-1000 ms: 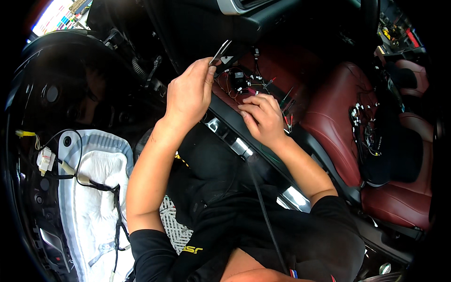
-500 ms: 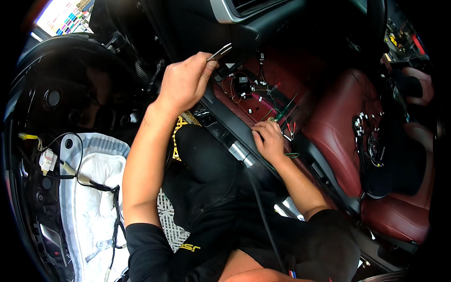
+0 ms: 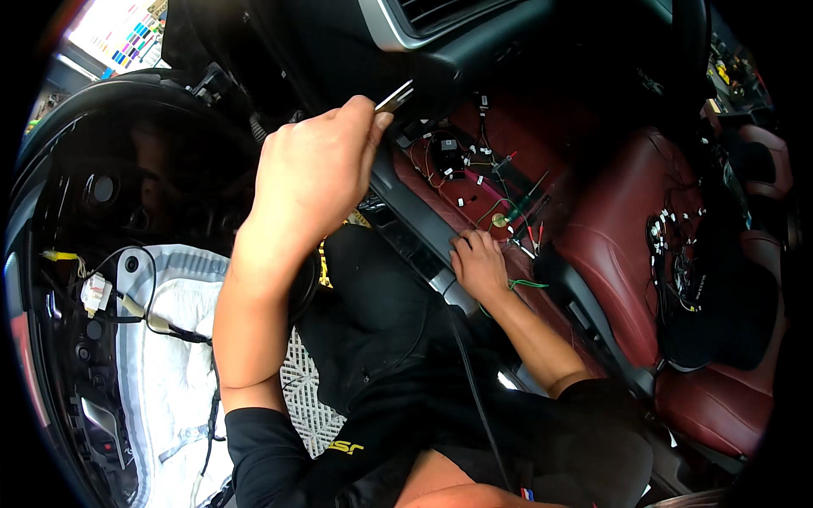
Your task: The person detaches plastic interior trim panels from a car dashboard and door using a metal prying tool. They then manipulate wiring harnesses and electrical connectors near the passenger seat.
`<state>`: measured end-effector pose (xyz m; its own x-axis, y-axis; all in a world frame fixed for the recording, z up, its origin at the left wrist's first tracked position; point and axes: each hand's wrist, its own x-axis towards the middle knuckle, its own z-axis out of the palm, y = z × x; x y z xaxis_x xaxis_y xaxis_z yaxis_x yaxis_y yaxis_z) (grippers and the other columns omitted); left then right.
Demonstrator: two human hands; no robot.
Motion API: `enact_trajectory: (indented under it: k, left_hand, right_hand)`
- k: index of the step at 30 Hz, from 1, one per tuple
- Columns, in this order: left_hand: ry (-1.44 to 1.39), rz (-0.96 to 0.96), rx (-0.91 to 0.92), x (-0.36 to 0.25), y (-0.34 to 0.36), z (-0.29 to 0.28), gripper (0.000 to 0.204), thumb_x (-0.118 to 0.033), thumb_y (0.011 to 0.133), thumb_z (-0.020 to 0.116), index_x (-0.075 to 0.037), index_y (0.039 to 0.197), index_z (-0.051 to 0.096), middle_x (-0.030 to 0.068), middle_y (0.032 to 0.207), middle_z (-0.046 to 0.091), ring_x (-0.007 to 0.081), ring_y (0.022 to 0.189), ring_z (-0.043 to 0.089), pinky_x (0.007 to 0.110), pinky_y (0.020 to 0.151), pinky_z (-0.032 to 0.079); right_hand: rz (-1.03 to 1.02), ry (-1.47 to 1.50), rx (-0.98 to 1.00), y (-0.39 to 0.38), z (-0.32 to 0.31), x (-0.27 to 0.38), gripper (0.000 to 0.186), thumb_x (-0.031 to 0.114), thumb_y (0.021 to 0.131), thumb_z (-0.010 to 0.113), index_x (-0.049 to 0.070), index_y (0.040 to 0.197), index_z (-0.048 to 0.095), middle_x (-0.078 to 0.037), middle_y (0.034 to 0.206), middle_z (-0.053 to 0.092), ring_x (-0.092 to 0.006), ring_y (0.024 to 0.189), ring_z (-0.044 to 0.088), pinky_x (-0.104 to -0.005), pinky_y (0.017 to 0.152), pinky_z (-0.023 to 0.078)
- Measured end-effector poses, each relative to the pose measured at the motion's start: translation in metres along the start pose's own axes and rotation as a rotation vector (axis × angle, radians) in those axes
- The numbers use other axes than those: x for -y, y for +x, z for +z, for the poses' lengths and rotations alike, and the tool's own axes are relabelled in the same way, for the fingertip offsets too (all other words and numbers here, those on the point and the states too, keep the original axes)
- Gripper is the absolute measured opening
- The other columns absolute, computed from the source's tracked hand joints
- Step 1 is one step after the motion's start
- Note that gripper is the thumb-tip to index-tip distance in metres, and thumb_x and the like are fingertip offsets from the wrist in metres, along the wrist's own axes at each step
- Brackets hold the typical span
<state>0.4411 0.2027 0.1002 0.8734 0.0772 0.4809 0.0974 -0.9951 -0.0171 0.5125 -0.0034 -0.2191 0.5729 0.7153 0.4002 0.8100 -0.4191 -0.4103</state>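
In the head view, my left hand (image 3: pixel 318 173) is raised in front of the dark dashboard, closed on a slim silver two-pronged tool (image 3: pixel 396 95) like tweezers. My right hand (image 3: pixel 479 262) rests on the black door sill trim (image 3: pixel 419 216), fingers slightly bent and apart, with no held object visible. Just above it on the red floor mat (image 3: pixel 529 127) lie a small black box (image 3: pixel 449 151) among labelled wires, a dark green screwdriver (image 3: pixel 532 195) and test clips (image 3: pixel 532 239). A green wire (image 3: pixel 529 284) loops out beside my right hand.
A red leather seat (image 3: pixel 605 254) on the right carries a wire bundle (image 3: pixel 669 254) and a black cloth item (image 3: pixel 720 322). The black door (image 3: pixel 102 186) at left holds a white padded panel (image 3: pixel 165 381) and hanging connectors (image 3: pixel 95 295). An air vent (image 3: pixel 440 13) is at the top.
My right hand has moved down from the wiring onto the sill. My left hand has shifted slightly up and left with the tool, appearing nearer the camera.
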Motion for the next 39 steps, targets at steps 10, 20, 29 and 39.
enact_trajectory:
  k: [10,20,29,39]
  left_hand:
    - [0.067,-0.159,-0.022,-0.047,-0.014,-0.002,0.011,-0.009,0.094,0.061,0.000,0.090,0.055,0.0173,0.077,0.070,0.0344,0.065,0.073,0.043,0.054,0.059]
    - [-0.596,-0.016,0.105,-0.008,-0.009,-0.012,0.016,-0.009,0.103,0.052,0.003,0.103,0.063,0.0150,0.080,0.070,0.0336,0.070,0.069,0.039,0.065,0.053]
    - [-0.480,-0.280,0.127,-0.062,-0.011,-0.019,0.021,-0.012,0.102,0.054,0.008,0.100,0.060,0.0255,0.081,0.068,0.0444,0.080,0.068,0.050,0.069,0.053]
    - [-0.389,-0.127,0.117,-0.007,-0.022,0.007,0.020,-0.010,0.100,0.057,0.000,0.115,0.064,0.0184,0.089,0.073,0.0397,0.084,0.071,0.045,0.071,0.057]
  right_hand:
    - [0.011,-0.035,0.030,0.004,0.001,0.003,0.029,0.019,0.090,0.068,0.008,0.117,0.067,-0.011,0.117,0.061,-0.0328,0.116,0.055,-0.0467,0.096,0.047]
    - [0.050,-0.007,0.043,0.004,0.000,0.005,0.029,0.020,0.091,0.068,0.009,0.118,0.067,-0.010,0.120,0.061,-0.0322,0.117,0.055,-0.0472,0.097,0.046]
    - [0.080,-0.073,0.138,0.006,-0.005,0.013,0.030,0.021,0.091,0.067,0.010,0.119,0.067,-0.010,0.121,0.061,-0.0323,0.119,0.055,-0.0473,0.098,0.046]
    - [0.040,-0.004,0.039,0.001,0.006,0.000,0.028,0.022,0.091,0.068,0.010,0.117,0.069,-0.009,0.120,0.062,-0.0312,0.117,0.056,-0.0452,0.096,0.047]
